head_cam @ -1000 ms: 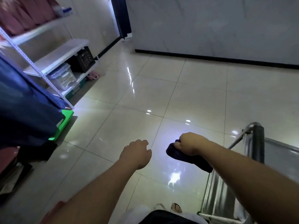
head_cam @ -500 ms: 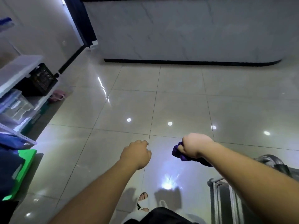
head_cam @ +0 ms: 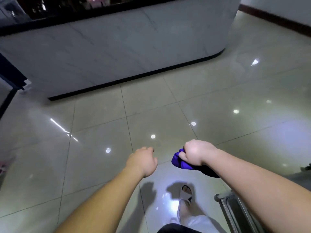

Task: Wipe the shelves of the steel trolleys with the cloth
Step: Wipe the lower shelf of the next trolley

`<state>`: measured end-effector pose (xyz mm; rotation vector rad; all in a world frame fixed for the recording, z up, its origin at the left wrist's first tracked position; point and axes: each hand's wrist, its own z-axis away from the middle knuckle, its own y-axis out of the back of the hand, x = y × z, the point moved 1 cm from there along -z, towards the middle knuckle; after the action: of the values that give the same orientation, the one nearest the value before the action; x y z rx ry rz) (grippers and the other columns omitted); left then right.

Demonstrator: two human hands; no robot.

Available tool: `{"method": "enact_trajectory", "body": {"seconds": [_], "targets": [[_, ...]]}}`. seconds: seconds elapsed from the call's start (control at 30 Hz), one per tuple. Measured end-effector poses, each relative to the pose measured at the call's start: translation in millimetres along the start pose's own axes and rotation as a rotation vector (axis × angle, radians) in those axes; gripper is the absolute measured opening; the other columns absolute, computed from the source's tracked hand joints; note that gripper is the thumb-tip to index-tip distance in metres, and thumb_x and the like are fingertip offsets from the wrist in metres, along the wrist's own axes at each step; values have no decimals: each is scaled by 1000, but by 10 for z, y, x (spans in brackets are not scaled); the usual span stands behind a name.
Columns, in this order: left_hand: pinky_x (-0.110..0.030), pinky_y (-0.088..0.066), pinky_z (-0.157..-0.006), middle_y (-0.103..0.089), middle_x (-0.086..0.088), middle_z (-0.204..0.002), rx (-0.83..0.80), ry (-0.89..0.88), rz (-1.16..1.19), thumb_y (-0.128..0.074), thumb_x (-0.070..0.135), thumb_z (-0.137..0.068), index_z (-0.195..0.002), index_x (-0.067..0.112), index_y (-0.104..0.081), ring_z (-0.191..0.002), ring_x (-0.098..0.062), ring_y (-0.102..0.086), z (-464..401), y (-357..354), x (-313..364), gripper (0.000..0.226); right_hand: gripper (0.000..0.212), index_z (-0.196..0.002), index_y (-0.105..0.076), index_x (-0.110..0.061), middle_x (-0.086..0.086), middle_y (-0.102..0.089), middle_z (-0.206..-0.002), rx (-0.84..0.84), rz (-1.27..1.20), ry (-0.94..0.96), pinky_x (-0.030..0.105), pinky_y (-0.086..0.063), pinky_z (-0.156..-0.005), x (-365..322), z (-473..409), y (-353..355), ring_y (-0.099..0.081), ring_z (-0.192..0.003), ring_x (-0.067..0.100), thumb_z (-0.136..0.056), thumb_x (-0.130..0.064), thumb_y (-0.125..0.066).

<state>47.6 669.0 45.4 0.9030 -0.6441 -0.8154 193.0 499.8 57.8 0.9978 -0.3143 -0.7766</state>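
Nearest you, at the lower right, only a corner of a steel trolley (head_cam: 235, 211) shows; its shelves are out of view, so you cannot tell what is already wiped. Your right hand (head_cam: 195, 153) grips the bunched purple cloth (head_cam: 180, 161) above the floor (head_cam: 101, 115), touching no shelf. Your left hand (head_cam: 143, 161) hangs loosely curled, holding nothing. Beyond stands a marble-fronted counter (head_cam: 117, 47). Wiping looks paused.
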Motion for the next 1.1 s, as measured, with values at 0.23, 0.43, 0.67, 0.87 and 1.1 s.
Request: {"method": "enact_trajectory", "body": {"seconds": [0.23,0.43,0.67,0.87,1.1], "targets": [[-40,-42,-110,-50,-7,-153,19,-36,-30,-43,44,-104,-154,22,-45,-141,-30,-47,-1167,752,644,54,43,-70,-52,-15,4,-54,-74,3,-69,-49,30,-34,-54,929,-838,741,-55,-73,30,-98,-45,-38],[-40,-44,-111,-49,-10,-153,4,-112,-22,-46,38,-103,-151,18,-48,-138,-31,-49,-2036,1123,1100,52,42,-70,-48,-17,4,-53,-72,19,-111,-112,31,-35,-61,1629,-1345,1209,-54,-76,30,-100,-46,-40],[-40,-42,-105,-53,-2,-149,-30,-271,-112,-44,42,-104,-152,25,-46,-133,-27,-52,-3287,1497,1807,51,41,-72,-49,-21,-2,-55,-79,25,-288,-277,30,-32,-57,2552,-1936,1541,-50,-68,13,-101,-49,-39],[-42,-44,-105,-52,-4,-149,-59,-463,-196,-42,47,-106,-154,24,-43,-132,-27,-52,-4567,2056,2575,53,40,-73,-50,-22,-3,-56,-80,63,-376,-484,29,-34,-57,3306,-2425,1952,-51,-68,12,-101,-49,-39],[-41,-47,-102,-55,-4,-146,-124,-706,-316,-45,48,-104,-153,25,-45,-127,-26,-56,-5420,2326,3750,54,43,-74,-52,-19,-1,-58,-80,100,-540,-672,32,-38,-59,3942,-2529,2183,-53,-68,16,-101,-50,-37]]}}
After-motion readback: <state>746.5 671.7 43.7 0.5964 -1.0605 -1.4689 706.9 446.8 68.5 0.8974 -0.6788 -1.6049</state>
